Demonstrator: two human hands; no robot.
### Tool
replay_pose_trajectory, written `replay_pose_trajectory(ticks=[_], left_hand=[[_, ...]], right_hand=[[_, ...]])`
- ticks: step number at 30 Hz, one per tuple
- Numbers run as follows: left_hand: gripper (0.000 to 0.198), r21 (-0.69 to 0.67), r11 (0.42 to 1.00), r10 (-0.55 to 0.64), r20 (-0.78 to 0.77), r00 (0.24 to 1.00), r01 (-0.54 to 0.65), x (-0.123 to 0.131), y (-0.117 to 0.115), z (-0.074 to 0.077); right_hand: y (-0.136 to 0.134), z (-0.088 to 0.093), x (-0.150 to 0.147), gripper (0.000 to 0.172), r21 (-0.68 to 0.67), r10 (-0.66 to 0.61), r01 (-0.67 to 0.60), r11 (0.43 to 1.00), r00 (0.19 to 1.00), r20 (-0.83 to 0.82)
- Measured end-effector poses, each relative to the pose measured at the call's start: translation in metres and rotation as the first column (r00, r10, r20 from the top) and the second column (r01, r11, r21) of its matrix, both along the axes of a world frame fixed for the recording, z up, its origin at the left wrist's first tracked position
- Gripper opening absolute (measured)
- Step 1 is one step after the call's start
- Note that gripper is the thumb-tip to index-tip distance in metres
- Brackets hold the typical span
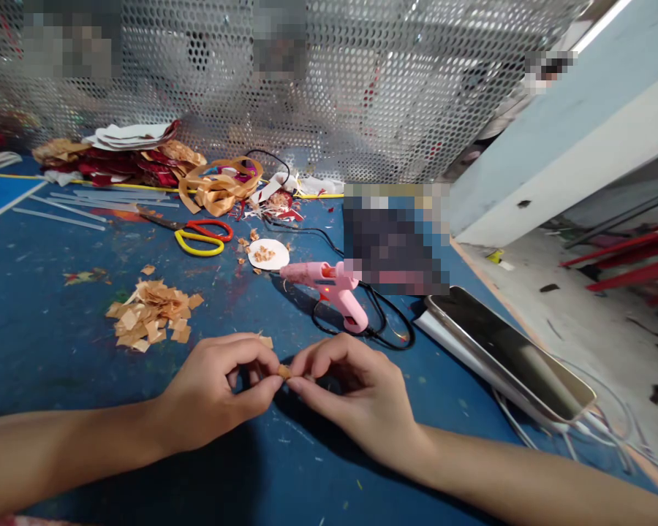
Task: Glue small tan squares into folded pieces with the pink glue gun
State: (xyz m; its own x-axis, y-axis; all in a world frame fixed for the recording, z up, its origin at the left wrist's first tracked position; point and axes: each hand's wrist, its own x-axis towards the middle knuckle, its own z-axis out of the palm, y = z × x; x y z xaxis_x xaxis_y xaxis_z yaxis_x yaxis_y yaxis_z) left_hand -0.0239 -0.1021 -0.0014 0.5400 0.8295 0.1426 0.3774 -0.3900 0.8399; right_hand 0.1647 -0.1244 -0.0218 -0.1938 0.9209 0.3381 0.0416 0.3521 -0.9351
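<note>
My left hand point(219, 391) and my right hand point(351, 391) meet over the blue table point(49, 336), fingertips pinched together on one small tan paper piece point(284, 372). A pile of tan paper squares point(152, 314) lies to the upper left of my left hand. Just beyond my right hand a pink glue gun point(334, 288) rests on the table with its black cord point(387, 321) looped beside it. Farther back sits a white disc point(268, 254) with a few tan bits on it.
Red and yellow scissors point(202, 237) lie behind the pile. Clear glue sticks point(71, 208) sit at the far left. Heaps of red and gold scraps point(126, 157) and tan ribbon point(219, 186) line a perforated metal screen point(334, 95). A phone point(509, 351) lies at the right edge.
</note>
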Motion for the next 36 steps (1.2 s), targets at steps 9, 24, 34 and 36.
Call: replay_pose_trajectory(ticks=[9, 24, 34, 36], left_hand=[[0.008, 0.113, 0.992, -0.057, -0.016, 0.998, 0.058, -0.002, -0.001, -0.002], [0.01, 0.342, 0.927, -0.092, -0.189, 0.978, 0.153, -0.003, -0.004, -0.007], [0.011, 0.268, 0.954, -0.076, -0.218, 0.973, 0.134, 0.001, -0.006, -0.011], [0.012, 0.26, 0.958, -0.071, -0.19, 0.979, 0.12, 0.001, -0.006, -0.009]], right_hand=[[-0.002, -0.001, 0.001, 0.022, 0.023, 0.028, -0.029, 0.999, 0.997, 0.071], [-0.008, 0.0, 0.0, 0.029, 0.18, -0.006, -0.049, 0.982, 0.957, 0.291], [-0.009, -0.008, 0.002, 0.027, 0.374, -0.025, -0.141, 0.917, 0.914, 0.406], [-0.009, -0.006, 0.002, 0.027, 0.369, -0.036, -0.123, 0.921, 0.918, 0.395]])
